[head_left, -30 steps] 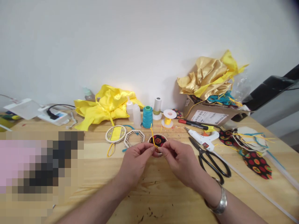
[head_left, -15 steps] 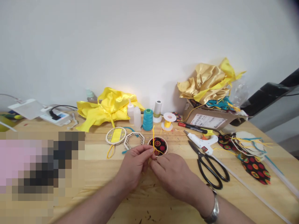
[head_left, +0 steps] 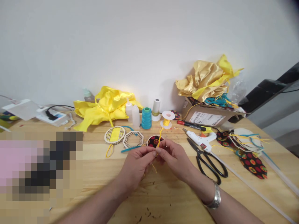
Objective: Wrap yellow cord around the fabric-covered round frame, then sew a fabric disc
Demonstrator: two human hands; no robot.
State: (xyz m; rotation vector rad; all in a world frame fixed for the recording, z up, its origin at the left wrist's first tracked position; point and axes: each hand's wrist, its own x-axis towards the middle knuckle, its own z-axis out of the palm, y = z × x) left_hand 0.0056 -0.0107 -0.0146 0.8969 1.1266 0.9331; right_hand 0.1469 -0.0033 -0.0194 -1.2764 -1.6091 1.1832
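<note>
My left hand (head_left: pixel 140 161) and my right hand (head_left: pixel 174 158) meet over the middle of the table, fingertips pinched together on a yellow cord (head_left: pixel 159 138). One stretch of the cord rises above the fingers, and a thin end hangs below them. Just behind the hands lies a round wooden frame backed with black and red patterned fabric (head_left: pixel 153 141), partly covered by the fingers. To its left rest an octagonal wooden lattice frame (head_left: pixel 127 136) and a round lattice frame (head_left: pixel 105 138) with yellow fabric and a yellow loop.
Behind stand a teal thread cone (head_left: pixel 146 119), a yellow cord spool (head_left: pixel 166 122) and white bottles (head_left: pixel 136 117). Right of my hands lie black scissors (head_left: pixel 211 165), a glue gun (head_left: pixel 202 140) and a marker (head_left: pixel 193 125). A cardboard box (head_left: pixel 203 119) holds fabric; yellow satin (head_left: pixel 102 107) sits back left.
My right hand has turned and its fingers have moved up to pinch the cord beside the left fingertips. The upright stretch of cord now leans to the right.
</note>
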